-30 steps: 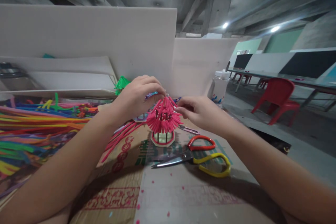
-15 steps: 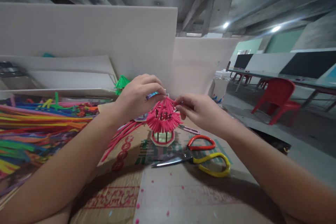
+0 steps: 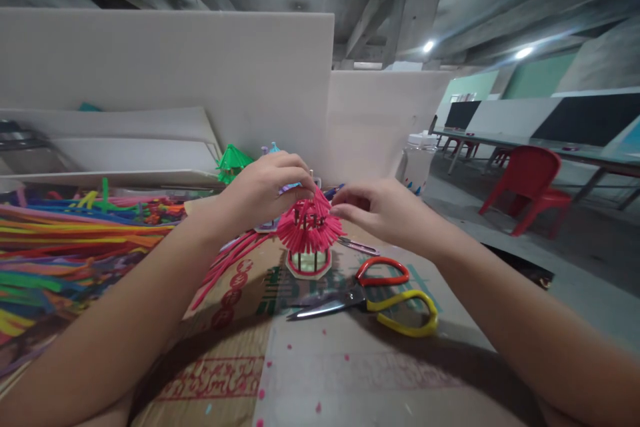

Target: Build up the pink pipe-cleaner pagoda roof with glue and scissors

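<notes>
The small pink pavilion model (image 3: 310,240) stood on the flattened cardboard (image 3: 240,347), its pipe-cleaner roof pinched at the peak by the left hand (image 3: 263,190) and the right hand (image 3: 377,210); too hard a squeeze could have bent the strips or tipped the light base toward the scissors (image 3: 373,300) just beside it. Coloured pipe cleaners (image 3: 65,247) lay heaped at left, white boards (image 3: 165,73) behind, red chairs (image 3: 527,187) in a concrete hall

Bare cardboard (image 3: 350,373) is left open in front of the pink pavilion model (image 3: 309,235). The way on its right is blocked by scissors (image 3: 370,299), on its left by loose pink stems (image 3: 225,263) and the pipe-cleaner heap (image 3: 65,240). Behind, passage is closed by white boards (image 3: 200,80).
</notes>
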The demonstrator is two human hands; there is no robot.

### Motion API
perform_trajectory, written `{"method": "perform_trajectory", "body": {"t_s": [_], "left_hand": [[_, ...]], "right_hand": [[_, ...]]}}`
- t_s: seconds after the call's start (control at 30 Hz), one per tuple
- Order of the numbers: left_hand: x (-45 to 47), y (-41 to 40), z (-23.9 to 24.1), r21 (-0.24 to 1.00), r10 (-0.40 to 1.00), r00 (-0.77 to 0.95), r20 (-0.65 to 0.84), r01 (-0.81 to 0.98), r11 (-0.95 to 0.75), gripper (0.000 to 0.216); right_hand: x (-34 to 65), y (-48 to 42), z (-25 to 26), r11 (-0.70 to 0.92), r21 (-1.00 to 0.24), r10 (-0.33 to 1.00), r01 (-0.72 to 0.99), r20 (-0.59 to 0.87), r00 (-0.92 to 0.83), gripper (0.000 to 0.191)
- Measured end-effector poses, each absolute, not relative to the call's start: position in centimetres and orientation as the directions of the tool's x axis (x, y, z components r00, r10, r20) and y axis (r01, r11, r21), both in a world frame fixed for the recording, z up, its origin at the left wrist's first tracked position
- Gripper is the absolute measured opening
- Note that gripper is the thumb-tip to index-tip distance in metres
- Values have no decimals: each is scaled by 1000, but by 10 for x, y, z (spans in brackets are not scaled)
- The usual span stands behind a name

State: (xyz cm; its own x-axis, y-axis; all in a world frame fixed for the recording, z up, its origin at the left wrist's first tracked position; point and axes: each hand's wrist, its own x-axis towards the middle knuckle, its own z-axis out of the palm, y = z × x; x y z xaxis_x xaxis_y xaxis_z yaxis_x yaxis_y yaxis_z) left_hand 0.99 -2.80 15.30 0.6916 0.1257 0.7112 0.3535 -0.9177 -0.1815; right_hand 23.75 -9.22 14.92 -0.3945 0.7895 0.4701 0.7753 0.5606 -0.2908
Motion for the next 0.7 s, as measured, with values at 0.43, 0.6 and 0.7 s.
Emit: {"method": "perform_trajectory", "body": {"t_s": [0.43,0.6,0.7], "left_hand": [[7,-26,154,-16,320,499,805,558,-830,21],[16,-36,154,188,452,509,732,487,-853,25],[24,-41,149,353,530,488,693,411,-840,23]], "right_hand": [[240,-77,142,487,-298,830,821,451,-328,28],[233,-80,139,551,-319,789,771,498,-358,25],[230,-83,137,596,-314,754,739,534,-381,22]]}}
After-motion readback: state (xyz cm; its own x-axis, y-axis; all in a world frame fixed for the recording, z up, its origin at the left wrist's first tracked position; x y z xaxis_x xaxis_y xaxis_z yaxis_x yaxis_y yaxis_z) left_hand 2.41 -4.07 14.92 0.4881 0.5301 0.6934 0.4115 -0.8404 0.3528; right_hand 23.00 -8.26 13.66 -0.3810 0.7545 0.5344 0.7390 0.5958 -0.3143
